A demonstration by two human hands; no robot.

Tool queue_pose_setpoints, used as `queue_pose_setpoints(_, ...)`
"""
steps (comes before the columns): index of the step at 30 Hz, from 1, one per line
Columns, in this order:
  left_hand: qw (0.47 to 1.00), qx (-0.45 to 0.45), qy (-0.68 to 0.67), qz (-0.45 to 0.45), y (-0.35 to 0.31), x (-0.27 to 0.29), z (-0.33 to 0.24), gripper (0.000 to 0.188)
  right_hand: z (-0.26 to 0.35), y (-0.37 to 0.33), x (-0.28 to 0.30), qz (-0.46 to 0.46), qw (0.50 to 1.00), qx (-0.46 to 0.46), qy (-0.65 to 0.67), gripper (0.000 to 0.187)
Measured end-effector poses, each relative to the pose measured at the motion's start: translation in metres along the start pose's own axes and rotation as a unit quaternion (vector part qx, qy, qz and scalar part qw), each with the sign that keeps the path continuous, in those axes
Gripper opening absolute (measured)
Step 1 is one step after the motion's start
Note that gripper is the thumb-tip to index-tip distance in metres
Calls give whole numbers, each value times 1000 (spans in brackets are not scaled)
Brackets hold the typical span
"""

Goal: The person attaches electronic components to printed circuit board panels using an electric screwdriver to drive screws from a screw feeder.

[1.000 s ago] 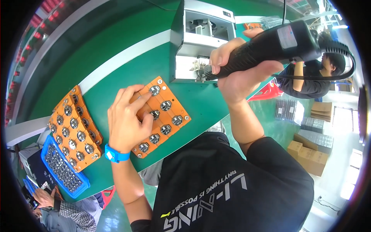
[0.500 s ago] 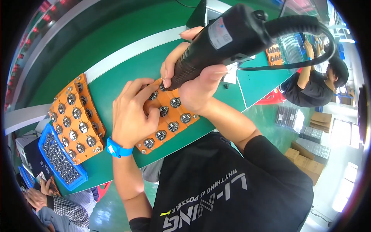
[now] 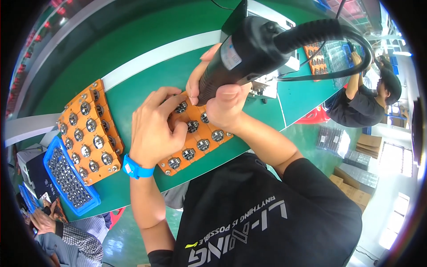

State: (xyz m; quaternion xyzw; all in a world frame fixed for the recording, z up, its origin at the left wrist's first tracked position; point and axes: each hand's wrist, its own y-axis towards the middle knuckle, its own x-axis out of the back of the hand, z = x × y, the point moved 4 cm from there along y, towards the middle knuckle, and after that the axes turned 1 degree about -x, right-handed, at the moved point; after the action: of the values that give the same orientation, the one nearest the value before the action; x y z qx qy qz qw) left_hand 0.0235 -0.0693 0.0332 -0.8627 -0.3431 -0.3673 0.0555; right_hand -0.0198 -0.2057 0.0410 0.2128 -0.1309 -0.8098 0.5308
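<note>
My right hand [image 3: 226, 106] is wrapped round a thick black electric screwdriver [image 3: 229, 66], a ribbed cable leaving its top end. The tool points down at an orange fixture plate [image 3: 197, 135] that carries rows of small round circuit boards [image 3: 203, 144]. Its tip is hidden behind my fingers, so I cannot tell whether it touches a screw. My left hand [image 3: 155, 127], with a blue wristband, lies on the plate's left side. Its fingers are stretched and bent over the far edge, and the thumb is apart from them; nothing shows in its grasp.
Left on the green table are more orange plates [image 3: 88, 138] with round boards, overlapping, and a blue tray [image 3: 94, 204] of small parts. A boxy device [image 3: 267, 13] stands beyond the screwdriver. Co-workers sit at right [image 3: 360, 104] and lower left; cartons [image 3: 349, 189] stand on the floor.
The screwdriver's upper end has swung left and stands a little more upright, its lower end shifted slightly right over the plate. The view has moved slightly; my left hand keeps its place.
</note>
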Motion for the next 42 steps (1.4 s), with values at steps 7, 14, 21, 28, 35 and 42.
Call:
queue_pose_setpoints(7, 1000, 17, 7, 9, -4, 20, -5, 28, -7, 0, 5, -13, 1000, 14, 16, 69)
queue_pose_setpoints(14, 996, -42, -71, -38, -10, 16, 7, 24, 2, 3, 5, -18, 999, 9, 34, 74)
queue_pose_setpoints(21, 998, -54, -31, 6, -15, 10, 7, 23, 92, 7, 64, -81, 987, 123, 68, 112)
queue_pose_setpoints(28, 999, -34, -18, 33, -13, 7, 8, 24, 82, 9, 92, -168, 981, 49, -82, 91)
queue_pose_setpoints(35, 999, -44, -15, 7, -15, 7, 10, 22, 77, 8, 86, -130, 984, -17, -119, 89)
queue_pose_setpoints(42, 999, -44, -10, -3, -14, 7, 9, 22, 45, -6, 39, -61, 997, -39, 18, 97)
